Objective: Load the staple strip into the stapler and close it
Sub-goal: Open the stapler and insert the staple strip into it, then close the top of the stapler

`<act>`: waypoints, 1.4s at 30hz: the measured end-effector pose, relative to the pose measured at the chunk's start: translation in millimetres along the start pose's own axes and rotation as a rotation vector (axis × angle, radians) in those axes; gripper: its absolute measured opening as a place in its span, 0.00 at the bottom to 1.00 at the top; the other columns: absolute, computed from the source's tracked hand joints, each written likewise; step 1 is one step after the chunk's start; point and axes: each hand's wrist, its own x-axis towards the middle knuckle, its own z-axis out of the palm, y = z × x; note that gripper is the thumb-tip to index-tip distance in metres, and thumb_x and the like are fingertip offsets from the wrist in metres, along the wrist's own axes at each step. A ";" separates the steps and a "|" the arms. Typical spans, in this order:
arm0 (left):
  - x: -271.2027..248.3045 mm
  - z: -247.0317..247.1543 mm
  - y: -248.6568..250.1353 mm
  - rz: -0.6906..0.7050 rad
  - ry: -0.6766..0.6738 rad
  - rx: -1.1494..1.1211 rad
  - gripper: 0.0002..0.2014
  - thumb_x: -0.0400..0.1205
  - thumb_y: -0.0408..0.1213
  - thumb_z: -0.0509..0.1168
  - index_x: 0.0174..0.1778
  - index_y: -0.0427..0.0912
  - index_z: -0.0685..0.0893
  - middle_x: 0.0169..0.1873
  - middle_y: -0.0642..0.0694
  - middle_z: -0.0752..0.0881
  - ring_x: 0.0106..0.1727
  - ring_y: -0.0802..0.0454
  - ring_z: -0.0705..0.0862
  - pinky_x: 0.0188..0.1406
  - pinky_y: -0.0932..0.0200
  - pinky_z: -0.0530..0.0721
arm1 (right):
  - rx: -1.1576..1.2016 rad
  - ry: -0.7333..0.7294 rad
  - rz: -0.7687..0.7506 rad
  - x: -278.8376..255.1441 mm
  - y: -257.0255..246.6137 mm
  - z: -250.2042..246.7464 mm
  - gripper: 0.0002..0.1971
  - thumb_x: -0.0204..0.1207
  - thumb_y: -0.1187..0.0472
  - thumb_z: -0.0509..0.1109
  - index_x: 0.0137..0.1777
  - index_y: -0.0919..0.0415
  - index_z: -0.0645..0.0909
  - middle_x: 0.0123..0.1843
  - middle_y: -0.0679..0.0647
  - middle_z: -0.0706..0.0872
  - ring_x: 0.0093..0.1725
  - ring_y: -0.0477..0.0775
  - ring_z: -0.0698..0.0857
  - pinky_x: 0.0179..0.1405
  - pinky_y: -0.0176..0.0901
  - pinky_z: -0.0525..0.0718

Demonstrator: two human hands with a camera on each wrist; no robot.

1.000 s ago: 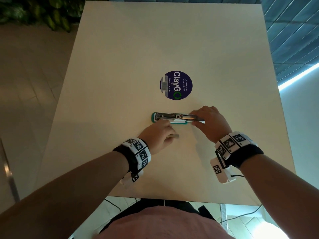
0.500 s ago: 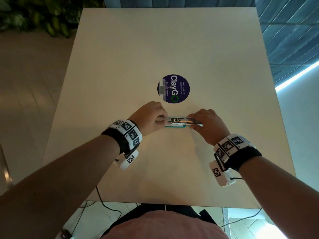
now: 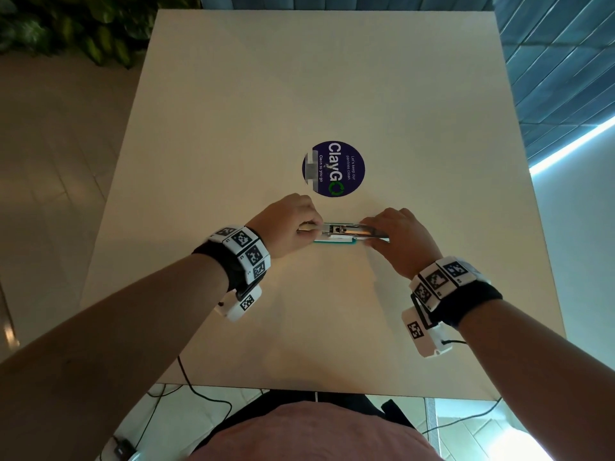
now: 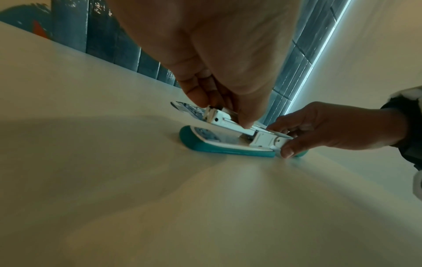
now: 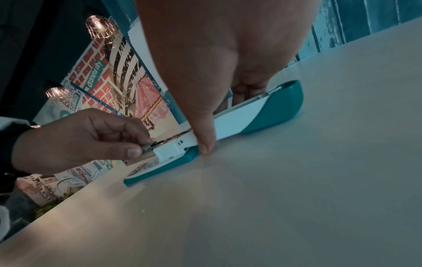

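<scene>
On counter (image 3: 332, 311), 6 o'clock of sticker (image 3: 333, 168) | stapler (image 3: 349, 231) | left hand (image 3: 288, 227) grip pinching staple strip (image 5: 146, 148) | right hand (image 3: 401, 241) grip pinching stapler

wrists: black wristbands (image 3: 219, 261) under white blocks of black square markers (image 3: 248, 249) | white camera units (image 3: 424, 334), thin cable | torso: pink top (image 3: 316, 434)

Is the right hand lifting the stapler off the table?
No, the stapler lies with its teal base flat on the table while the right hand holds it.
</scene>
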 end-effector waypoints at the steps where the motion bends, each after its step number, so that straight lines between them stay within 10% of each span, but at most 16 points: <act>1: -0.3 0.1 -0.8 0.005 0.002 -0.006 0.04 0.75 0.35 0.68 0.44 0.41 0.86 0.40 0.43 0.83 0.41 0.51 0.76 0.41 0.56 0.75 | 0.001 -0.003 -0.001 0.1 -0.1 -0.2 0.15 0.76 0.56 0.68 0.62 0.48 0.80 0.53 0.54 0.86 0.53 0.57 0.77 0.54 0.50 0.78; 23: -28.3 15.6 -34.2 -0.212 0.125 -0.098 0.21 0.69 0.44 0.76 0.57 0.48 0.83 0.48 0.47 0.80 0.49 0.52 0.73 0.53 0.59 0.70 | 0.002 0.028 0.155 -13.7 26.4 -15.5 0.18 0.70 0.57 0.74 0.60 0.54 0.79 0.55 0.56 0.84 0.57 0.61 0.78 0.55 0.56 0.79; 36: -27.0 17.3 -34.6 -0.218 0.144 -0.124 0.19 0.68 0.42 0.76 0.55 0.47 0.84 0.46 0.46 0.81 0.49 0.48 0.75 0.52 0.58 0.70 | 0.200 0.113 -0.070 -12.3 -11.5 -55.2 0.13 0.61 0.64 0.77 0.45 0.53 0.82 0.43 0.49 0.84 0.41 0.49 0.82 0.40 0.21 0.75; 42: -29.1 20.4 -35.2 -0.219 0.152 -0.132 0.20 0.69 0.42 0.75 0.56 0.46 0.83 0.48 0.46 0.80 0.50 0.49 0.75 0.52 0.58 0.70 | 0.281 -0.018 -0.140 6.2 -44.8 -33.2 0.16 0.70 0.61 0.72 0.57 0.53 0.78 0.56 0.51 0.86 0.54 0.49 0.83 0.60 0.49 0.83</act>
